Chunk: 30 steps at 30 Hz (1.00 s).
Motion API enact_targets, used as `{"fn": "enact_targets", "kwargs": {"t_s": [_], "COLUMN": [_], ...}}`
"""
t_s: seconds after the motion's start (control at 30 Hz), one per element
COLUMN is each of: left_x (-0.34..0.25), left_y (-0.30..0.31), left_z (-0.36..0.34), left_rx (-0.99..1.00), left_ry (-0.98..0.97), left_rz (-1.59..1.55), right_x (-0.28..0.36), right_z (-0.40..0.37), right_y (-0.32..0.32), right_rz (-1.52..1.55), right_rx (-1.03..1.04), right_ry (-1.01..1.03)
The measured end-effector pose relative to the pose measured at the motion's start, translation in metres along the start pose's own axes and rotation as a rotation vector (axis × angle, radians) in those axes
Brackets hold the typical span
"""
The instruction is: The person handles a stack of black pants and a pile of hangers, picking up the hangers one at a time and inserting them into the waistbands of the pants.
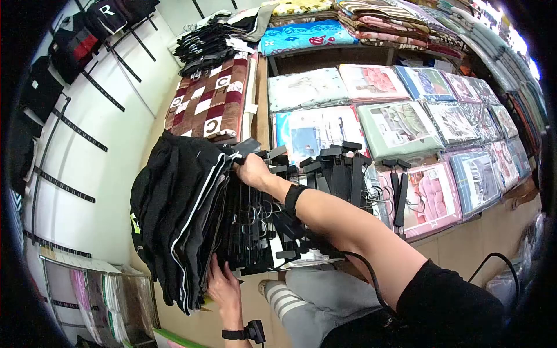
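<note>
A thick stack of black garments with white stripes [174, 214] hangs over the table's left edge, each piece on a black clip hanger [255, 220]. My right hand [251, 171] reaches across and grips the top of the stack where the hangers meet the cloth. My left hand [223, 290] is low down, fingers pressed into the bottom edge of the garments. A second bunch of black clip hangers [342, 171] lies on the table just right of my right forearm.
Packaged bedding sets [400, 127] cover the table to the right. A maroon and white checked blanket [209, 98] and folded black clothes [209, 43] lie beyond. A white wall [87, 174] with black rails stands left. My grey-trousered legs and striped sock [287, 298] show below.
</note>
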<state>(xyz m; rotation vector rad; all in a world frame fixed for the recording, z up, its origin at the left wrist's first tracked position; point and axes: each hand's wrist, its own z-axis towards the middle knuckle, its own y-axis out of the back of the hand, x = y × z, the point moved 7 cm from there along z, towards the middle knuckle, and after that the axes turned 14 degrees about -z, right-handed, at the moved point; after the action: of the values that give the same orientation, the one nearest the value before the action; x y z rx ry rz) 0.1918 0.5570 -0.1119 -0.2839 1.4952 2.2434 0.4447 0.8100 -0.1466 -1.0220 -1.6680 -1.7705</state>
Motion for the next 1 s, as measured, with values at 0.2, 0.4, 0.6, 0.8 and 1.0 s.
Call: {"fn": "enact_targets", "kwargs": {"t_s": [0.2, 0.4, 0.6, 0.8, 1.0], "left_x": [0.004, -0.005, 0.009, -0.028, -0.084], "left_y": [-0.001, 0.002, -0.002, 0.012, 0.034], "left_z": [-0.002, 0.002, -0.004, -0.009, -0.063], "left_rx": [0.047, 0.018, -0.001, -0.002, -0.001], "left_ry": [0.067, 0.008, 0.002, -0.049, -0.030], "left_rz": [0.007, -0.041, -0.049, -0.183, -0.261], "right_x": [-0.006, -0.002, 0.006, -0.007, -0.022], "right_z": [0.015, 0.015, 0.003, -0.022, -0.087], "right_y": [-0.003, 0.001, 0.024, 0.071, 0.113], "right_rz": [0.064, 0.199, -0.008, 0.057, 0.317], "right_rx": [-0.020, 0.035, 0.037, 0.058, -0.014], "right_ry": [-0.048, -0.118, -0.262, -0.178, -0.067]}}
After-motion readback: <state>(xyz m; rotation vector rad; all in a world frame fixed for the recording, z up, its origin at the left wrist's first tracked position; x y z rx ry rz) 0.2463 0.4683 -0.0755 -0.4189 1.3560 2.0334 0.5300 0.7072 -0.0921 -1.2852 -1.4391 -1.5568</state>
